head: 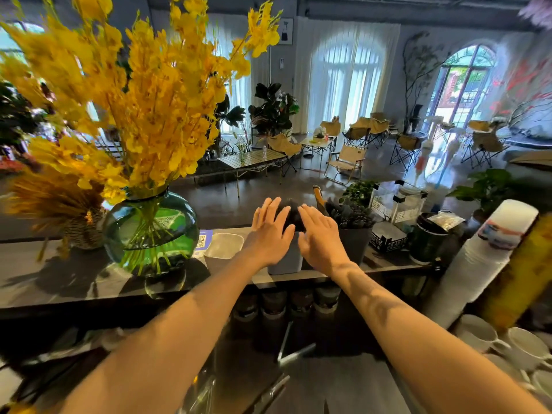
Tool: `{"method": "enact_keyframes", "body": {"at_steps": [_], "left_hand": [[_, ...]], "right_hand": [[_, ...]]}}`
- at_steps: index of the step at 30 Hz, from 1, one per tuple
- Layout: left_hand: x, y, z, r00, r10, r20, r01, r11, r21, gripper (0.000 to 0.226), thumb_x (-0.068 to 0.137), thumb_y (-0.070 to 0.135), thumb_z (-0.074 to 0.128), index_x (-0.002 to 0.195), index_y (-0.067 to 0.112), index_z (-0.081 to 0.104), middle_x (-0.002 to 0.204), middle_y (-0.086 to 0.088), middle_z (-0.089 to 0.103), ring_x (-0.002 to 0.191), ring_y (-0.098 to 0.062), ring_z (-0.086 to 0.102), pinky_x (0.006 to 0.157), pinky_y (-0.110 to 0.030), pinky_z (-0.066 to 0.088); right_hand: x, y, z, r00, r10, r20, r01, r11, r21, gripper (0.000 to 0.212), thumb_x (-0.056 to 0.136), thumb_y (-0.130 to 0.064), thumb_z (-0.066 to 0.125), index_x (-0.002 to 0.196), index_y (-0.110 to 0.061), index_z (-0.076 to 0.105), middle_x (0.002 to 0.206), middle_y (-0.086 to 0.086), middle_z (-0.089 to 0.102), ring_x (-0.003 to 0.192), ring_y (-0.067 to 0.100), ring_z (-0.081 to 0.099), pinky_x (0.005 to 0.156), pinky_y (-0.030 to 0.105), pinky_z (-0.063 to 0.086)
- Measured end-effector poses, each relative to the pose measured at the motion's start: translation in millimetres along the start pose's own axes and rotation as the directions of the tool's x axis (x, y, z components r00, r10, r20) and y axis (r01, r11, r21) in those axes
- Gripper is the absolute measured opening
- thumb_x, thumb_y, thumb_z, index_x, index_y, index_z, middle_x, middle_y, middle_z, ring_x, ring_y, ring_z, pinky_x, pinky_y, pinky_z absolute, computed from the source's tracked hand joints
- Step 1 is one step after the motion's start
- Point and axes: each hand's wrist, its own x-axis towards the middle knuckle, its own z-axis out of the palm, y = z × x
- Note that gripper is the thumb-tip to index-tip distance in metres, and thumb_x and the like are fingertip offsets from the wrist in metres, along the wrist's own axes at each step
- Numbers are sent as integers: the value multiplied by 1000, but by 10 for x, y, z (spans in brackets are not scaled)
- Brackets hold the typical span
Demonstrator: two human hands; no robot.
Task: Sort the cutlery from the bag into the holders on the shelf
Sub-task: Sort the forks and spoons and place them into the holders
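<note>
Pale grey holder [285, 259] stood upright at frame centre, on the dark shelf [44, 279] near its front edge. Dark mass [294, 215] bulged above its rim, too blurred to make out. Upper wall partly hidden. Below the shelf edge, lower centre, sat a row of dark round containers [273, 309], also blurred.

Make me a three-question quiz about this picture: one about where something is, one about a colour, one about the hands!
1. Where is the green glass vase? A) on the floor B) on the shelf, left of the grey holder C) on a chair
2. What colour are its flowers? A) yellow B) red C) white
3. How are the left hand and right hand? A) fists B) holding cups C) fingers straight, over the grey holder
Answers: 1 B, it stands on the shelf; 2 A, the blooms are bright yellow; 3 C, both show straight fingers over it.
</note>
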Motion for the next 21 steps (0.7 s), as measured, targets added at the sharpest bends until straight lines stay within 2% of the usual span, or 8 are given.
{"method": "enact_keyframes", "body": {"at_steps": [4,8,11,17,21], "left_hand": [[-426,85,65,994,103,-31,-99,991,92,61,106,35,36,161,20,13,168,3,-11,154,-18,-21,126,-46,-3],[-1063,187,301,998,56,11,-56,998,-21,67,104,28,42,162,23,8,167,9,-19,152,-12,-25,124,-37,-10],[-1571,202,650,998,48,47,-47,999,-25,65,104,28,44,161,20,15,169,4,-12,154,-15,-20,127,-41,-6],[-2445,141,1386,985,28,171,-20,999,-50,60,103,31,44,157,12,29,169,-6,7,156,-24,-3,126,-47,7],[-3069,181,1818,955,-83,283,105,993,-61,62,103,35,43,159,15,25,170,-3,6,156,-21,-5,126,-48,2]], "right_hand": [[-394,-96,-50,998,-22,-58,24,999,23,68,95,-14,55,157,-15,31,164,4,31,153,20,25,123,44,24],[-1037,-231,42,995,-5,-102,16,994,111,63,90,-11,56,152,-15,42,157,4,42,147,19,33,122,43,27],[-1607,-263,315,996,60,-60,-47,979,196,64,89,-9,59,150,-15,45,156,3,43,147,19,34,123,40,24],[-2693,-176,974,982,171,76,-186,944,272,62,79,-5,60,140,-12,57,146,9,55,136,27,51,113,48,41],[-3338,-188,1202,931,276,239,-334,908,251,58,82,1,58,139,-8,59,146,11,55,137,27,50,115,46,40]]}}
